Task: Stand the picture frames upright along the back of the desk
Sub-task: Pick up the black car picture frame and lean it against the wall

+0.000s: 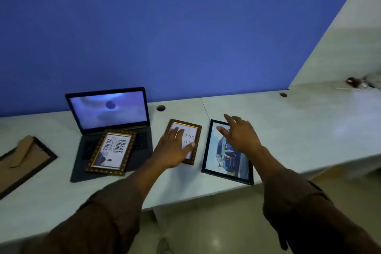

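Nothing stood up yet: all four frames were flat.
Left hand [175,148] lay spread on the small gold frame [183,141] mid-tabletop [288,126]; right hand [240,136] hovered open over the black frame [226,152] beside it. Third frame [112,151] lay on the laptop [107,109], fourth [22,156] face-down at the left edge.

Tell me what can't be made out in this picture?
- Small gold frame: its print is mostly covered by the left hand.
- Black frame: the right hand hides part of the picture.
- Face-down frame: cut off by the left edge.
- Items at far right: too blurred to identify.
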The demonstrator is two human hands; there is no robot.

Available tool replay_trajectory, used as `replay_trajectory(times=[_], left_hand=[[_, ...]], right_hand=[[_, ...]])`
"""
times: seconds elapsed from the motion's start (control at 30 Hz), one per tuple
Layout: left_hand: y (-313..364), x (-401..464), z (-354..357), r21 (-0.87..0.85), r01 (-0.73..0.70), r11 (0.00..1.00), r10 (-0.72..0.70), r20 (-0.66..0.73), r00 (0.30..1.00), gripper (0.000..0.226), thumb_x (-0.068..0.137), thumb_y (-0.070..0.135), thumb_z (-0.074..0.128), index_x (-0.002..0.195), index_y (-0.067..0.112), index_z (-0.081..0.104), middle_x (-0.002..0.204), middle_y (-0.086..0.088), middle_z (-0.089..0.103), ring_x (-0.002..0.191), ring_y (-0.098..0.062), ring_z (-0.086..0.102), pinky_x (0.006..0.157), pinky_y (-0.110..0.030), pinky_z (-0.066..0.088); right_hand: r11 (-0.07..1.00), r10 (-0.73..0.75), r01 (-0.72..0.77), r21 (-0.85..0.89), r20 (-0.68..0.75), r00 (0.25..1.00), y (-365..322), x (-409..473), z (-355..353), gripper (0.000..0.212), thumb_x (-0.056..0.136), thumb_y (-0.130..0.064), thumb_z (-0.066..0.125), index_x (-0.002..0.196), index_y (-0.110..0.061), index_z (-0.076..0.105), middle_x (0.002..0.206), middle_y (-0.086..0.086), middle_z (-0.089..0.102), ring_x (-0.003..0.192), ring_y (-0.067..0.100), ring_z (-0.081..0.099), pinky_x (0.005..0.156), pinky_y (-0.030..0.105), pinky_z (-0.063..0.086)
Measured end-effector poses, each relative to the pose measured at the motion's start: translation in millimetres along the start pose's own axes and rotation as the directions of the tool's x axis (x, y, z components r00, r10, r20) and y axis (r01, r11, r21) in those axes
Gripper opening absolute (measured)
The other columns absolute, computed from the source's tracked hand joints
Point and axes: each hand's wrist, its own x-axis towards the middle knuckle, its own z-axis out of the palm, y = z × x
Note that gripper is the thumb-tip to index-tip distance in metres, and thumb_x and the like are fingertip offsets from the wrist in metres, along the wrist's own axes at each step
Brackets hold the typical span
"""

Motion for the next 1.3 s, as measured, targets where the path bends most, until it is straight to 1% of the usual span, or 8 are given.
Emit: replay_trajectory(times=[0.2, 0.37, 0.5, 0.6, 0.8, 1.07, 1.2, 1.3], left_hand=[[5, 32, 63, -0.108, 0.173, 0.979, -0.152, 0.183, 0.971, 0.085, 0.093, 0.072, 0.030, 0.160, 0.022, 0.017, 0.170, -0.003, 0.014, 0.156, -0.025, 0.013, 0.125, -0.048, 0.016], [14, 52, 96, -0.169, 0.274, 0.947, -0.229, 0.242, 0.943, 0.081, 0.096, 0.067, 0.035, 0.160, 0.019, 0.018, 0.168, -0.006, 0.018, 0.154, -0.025, 0.017, 0.125, -0.048, 0.018], [25, 51, 118, -0.267, 0.372, 0.889, -0.321, 0.215, 0.922, 0.074, 0.099, 0.060, 0.040, 0.155, 0.014, 0.028, 0.160, -0.007, 0.035, 0.145, -0.024, 0.035, 0.119, -0.039, 0.030], [43, 47, 139, -0.351, 0.514, 0.783, -0.476, 0.195, 0.858, 0.073, 0.098, 0.059, 0.043, 0.156, 0.017, 0.027, 0.157, -0.005, 0.039, 0.141, -0.023, 0.040, 0.116, -0.036, 0.033], [95, 40, 186, -0.444, 0.689, 0.573, -0.688, 0.196, 0.699, 0.075, 0.096, 0.058, 0.049, 0.155, 0.016, 0.032, 0.159, -0.008, 0.039, 0.144, -0.025, 0.038, 0.118, -0.042, 0.032], [141, 44, 219, -0.576, 0.753, 0.318, -0.775, 0.300, 0.557, 0.073, 0.095, 0.054, 0.056, 0.154, 0.019, 0.031, 0.148, -0.016, 0.044, 0.130, -0.028, 0.051, 0.102, -0.034, 0.040], [135, 49, 225, -0.583, 0.780, 0.226, -0.814, 0.327, 0.480, 0.070, 0.092, 0.053, 0.061, 0.145, 0.015, 0.039, 0.132, -0.019, 0.058, 0.113, -0.032, 0.062, 0.090, -0.042, 0.050], [136, 51, 231, -0.574, 0.810, 0.119, -0.834, 0.385, 0.395, 0.062, 0.091, 0.056, 0.057, 0.132, 0.013, 0.041, 0.123, -0.015, 0.063, 0.104, -0.032, 0.066, 0.078, -0.035, 0.051]], right_hand=[[0.998, 0.061, -0.064, 0.025, 0.106, 0.993, 60, 35, 38, 0.072, 0.092, -0.068, 0.033, 0.145, -0.020, 0.044, 0.137, 0.015, 0.060, 0.121, 0.037, 0.059, 0.102, 0.045, 0.046], [0.996, 0.040, -0.056, 0.074, 0.200, 0.979, 98, 82, 62, 0.067, 0.097, -0.061, 0.042, 0.150, -0.019, 0.041, 0.145, 0.016, 0.054, 0.131, 0.037, 0.053, 0.107, 0.046, 0.043], [0.994, -0.058, 0.032, 0.106, 0.253, 0.966, 124, 117, 93, 0.069, 0.097, -0.060, 0.044, 0.151, -0.017, 0.041, 0.146, 0.017, 0.054, 0.133, 0.036, 0.052, 0.109, 0.050, 0.042], [0.987, -0.152, 0.125, 0.101, 0.335, 0.930, 143, 147, 118, 0.068, 0.097, -0.060, 0.045, 0.150, -0.018, 0.042, 0.143, 0.018, 0.055, 0.132, 0.036, 0.052, 0.107, 0.048, 0.044], [0.962, -0.270, 0.267, 0.053, 0.303, 0.914, 175, 183, 139, 0.075, 0.092, -0.065, 0.036, 0.146, -0.013, 0.048, 0.142, 0.024, 0.054, 0.125, 0.044, 0.055, 0.105, 0.051, 0.045], [0.975, -0.218, 0.212, 0.060, 0.396, 0.892, 217, 222, 152, 0.067, 0.097, -0.059, 0.046, 0.150, -0.017, 0.040, 0.148, 0.021, 0.048, 0.131, 0.043, 0.051, 0.110, 0.050, 0.040], [0.971, -0.228, 0.236, 0.043, 0.473, 0.851, 222, 225, 161, 0.064, 0.097, -0.059, 0.044, 0.145, -0.017, 0.040, 0.140, 0.021, 0.053, 0.123, 0.044, 0.056, 0.103, 0.051, 0.045], [0.966, -0.244, 0.253, 0.050, 0.498, 0.832, 223, 224, 165, 0.065, 0.096, -0.056, 0.051, 0.146, -0.016, 0.038, 0.137, 0.023, 0.053, 0.120, 0.046, 0.057, 0.100, 0.051, 0.047]])
